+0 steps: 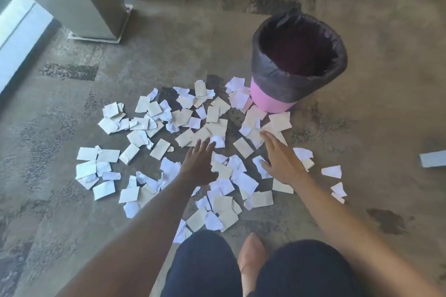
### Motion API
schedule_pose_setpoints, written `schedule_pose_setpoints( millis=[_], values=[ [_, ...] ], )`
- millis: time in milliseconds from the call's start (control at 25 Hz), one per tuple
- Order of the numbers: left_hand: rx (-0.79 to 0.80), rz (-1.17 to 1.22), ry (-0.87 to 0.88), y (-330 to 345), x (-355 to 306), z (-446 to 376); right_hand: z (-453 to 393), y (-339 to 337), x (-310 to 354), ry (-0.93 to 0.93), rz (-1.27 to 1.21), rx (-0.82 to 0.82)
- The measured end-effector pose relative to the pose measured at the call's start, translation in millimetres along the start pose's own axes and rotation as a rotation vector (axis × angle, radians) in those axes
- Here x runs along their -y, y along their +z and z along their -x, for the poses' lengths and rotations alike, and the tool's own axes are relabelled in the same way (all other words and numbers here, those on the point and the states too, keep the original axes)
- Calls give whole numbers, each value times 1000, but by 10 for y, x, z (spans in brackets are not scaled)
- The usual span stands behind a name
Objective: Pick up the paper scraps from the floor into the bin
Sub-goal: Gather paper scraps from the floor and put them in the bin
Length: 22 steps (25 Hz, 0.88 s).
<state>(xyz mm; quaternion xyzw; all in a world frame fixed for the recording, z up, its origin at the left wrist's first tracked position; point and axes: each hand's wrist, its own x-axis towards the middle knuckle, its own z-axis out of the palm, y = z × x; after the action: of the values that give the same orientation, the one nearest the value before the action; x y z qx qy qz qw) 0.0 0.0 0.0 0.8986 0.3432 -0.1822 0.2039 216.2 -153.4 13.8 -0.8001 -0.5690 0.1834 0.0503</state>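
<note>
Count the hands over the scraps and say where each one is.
2. The left hand is spread over the scraps mid-pile; the right hand is nearer the bin.

Both bare arms stretched forward and down from the lower edge of view, nearly straight at the elbows. Left hand [199, 166] palm down, fingers straight and close together, pointing ahead, holding nothing. Right hand [281, 159] likewise palm down and a little farther forward, fingers extended, thumb spread out to the inner side, nothing gripped; knees bent below, one bare foot [252, 258] between them.
</note>
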Motion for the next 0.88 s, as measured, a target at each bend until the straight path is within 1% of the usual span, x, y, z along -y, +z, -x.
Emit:
schedule_pose_setpoints(
  millis=[80,160,240,320,360,480,520,560,640,680,760,800,880],
  values=[
    [38,-104,31,282,163,-216,-121,430,-11,29,-77,38],
    [79,-197,53,553,344,-440,-208,862,-9,93,-167,137],
    [85,-180,146,808,440,-632,-240,1278,22,99,-196,237],
    [39,-157,275,976,464,-765,-248,1540,47,52,-141,293],
    [12,-180,338,1074,458,-832,-251,1651,57,48,-114,262],
    [28,-344,477,1300,312,-839,-178,1802,108,72,-104,199],
    [-42,-405,512,1376,283,-848,-152,1813,114,75,-115,203],
    [-120,-401,552,1416,246,-833,-124,1817,126,82,-129,208],
    [-131,-467,556,1390,164,-749,-107,1828,149,111,-171,199],
    [-113,-447,519,1391,165,-780,-129,1826,164,133,-199,180],
    [128,-344,422,1319,166,-838,-197,1824,197,189,-258,151],
    [162,-274,397,1287,175,-850,-222,1830,201,216,-285,138],
    [152,-145,366,1272,261,-857,-255,1836,217,260,-333,107]
  ],
)
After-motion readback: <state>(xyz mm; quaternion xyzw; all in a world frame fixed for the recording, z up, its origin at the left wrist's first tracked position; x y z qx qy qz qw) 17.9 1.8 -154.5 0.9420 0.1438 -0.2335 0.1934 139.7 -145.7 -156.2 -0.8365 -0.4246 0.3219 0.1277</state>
